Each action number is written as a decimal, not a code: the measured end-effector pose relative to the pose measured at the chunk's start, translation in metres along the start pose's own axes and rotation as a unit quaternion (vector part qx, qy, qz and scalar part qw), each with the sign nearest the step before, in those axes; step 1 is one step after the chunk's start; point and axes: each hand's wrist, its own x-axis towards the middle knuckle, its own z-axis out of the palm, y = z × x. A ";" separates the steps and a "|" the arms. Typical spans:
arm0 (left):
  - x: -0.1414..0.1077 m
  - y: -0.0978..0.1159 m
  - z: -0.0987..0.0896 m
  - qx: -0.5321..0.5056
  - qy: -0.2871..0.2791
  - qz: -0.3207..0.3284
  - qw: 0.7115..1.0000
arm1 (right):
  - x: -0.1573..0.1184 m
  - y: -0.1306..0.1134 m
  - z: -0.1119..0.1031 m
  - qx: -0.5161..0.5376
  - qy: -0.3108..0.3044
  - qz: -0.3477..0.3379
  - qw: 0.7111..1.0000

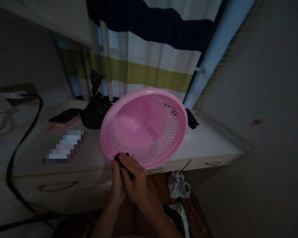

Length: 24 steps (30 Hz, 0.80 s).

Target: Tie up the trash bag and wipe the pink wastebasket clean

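Pinching a black item point(123, 162) between both hands, right at the near-left rim of the pink basket point(141, 115). Right hand point(136, 173): fingers closed over the top of it, pointing up-left. Left hand point(118, 181): thumb up along its left side, rest of the fingers mostly hidden, grip looks closed too. Can't tell what the black item is; soft-looking, most of it covered by fingers.

Key relation: basket lies just beyond the grip, up and to the right. Opening is tipped toward the wearer; its long axis runs roughly left-right, right end a bit higher. Right hand is the nearer one, its fingers overlapping the rim in view; left sits just below and left. Whether skin actually touches the rim: can't tell.

Pose: both forearms come up from the bottom edge, close together, wrists nearly meeting, right one angled in from the right.

Further out: basket is over the white counter point(211, 142), near side overhanging the front edge; underside and support hidden. Black bag point(95, 114) just left of the basket, dark bundle point(192, 119) just right. Flat device point(68, 144) well left of the hands. Striped curtain point(149, 71) behind.
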 end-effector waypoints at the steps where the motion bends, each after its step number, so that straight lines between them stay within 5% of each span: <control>1: -0.001 0.002 0.001 -0.016 0.000 -0.001 1.000 | 0.004 -0.002 0.004 0.008 0.004 -0.004 1.000; 10: 0.004 0.002 -0.010 -0.019 -0.018 -0.011 1.000 | -0.005 0.000 0.003 -0.057 0.001 -0.029 0.998; 17: 0.006 0.001 -0.008 -0.007 -0.089 0.108 0.990 | -0.025 0.011 -0.023 -0.141 -0.035 -0.052 0.988; 24: 0.000 -0.001 -0.007 0.031 -0.005 0.026 0.999 | 0.000 -0.002 -0.008 -0.059 -0.050 -0.021 0.997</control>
